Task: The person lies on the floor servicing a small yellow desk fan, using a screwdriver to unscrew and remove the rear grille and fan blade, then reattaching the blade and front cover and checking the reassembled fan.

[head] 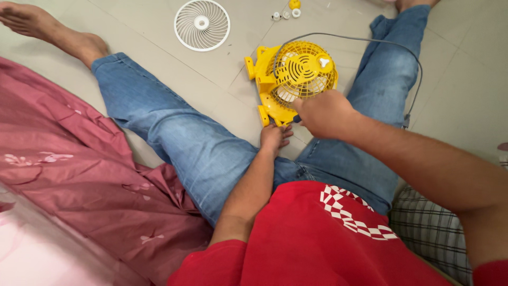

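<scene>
- Small yellow plastic fan (290,80) lies on the tiled floor (159,63) between the legs;
- right hand (323,114) closed on its near rim, probably around a tool;
- left hand (275,136) rests loosely curled, touching its base; better it brace the fan;
- round white grille (202,24) lies beyond the fan.

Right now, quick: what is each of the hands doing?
Left hand: fingers loosely open, resting by the yellow fan's lower edge; holding nothing that shows.
Right hand: closed at the fan's grille; what it grips is hidden.

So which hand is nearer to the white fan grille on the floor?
Left. The left hand lies below the white grille; the right hand, at the yellow fan, is farther away.
</scene>
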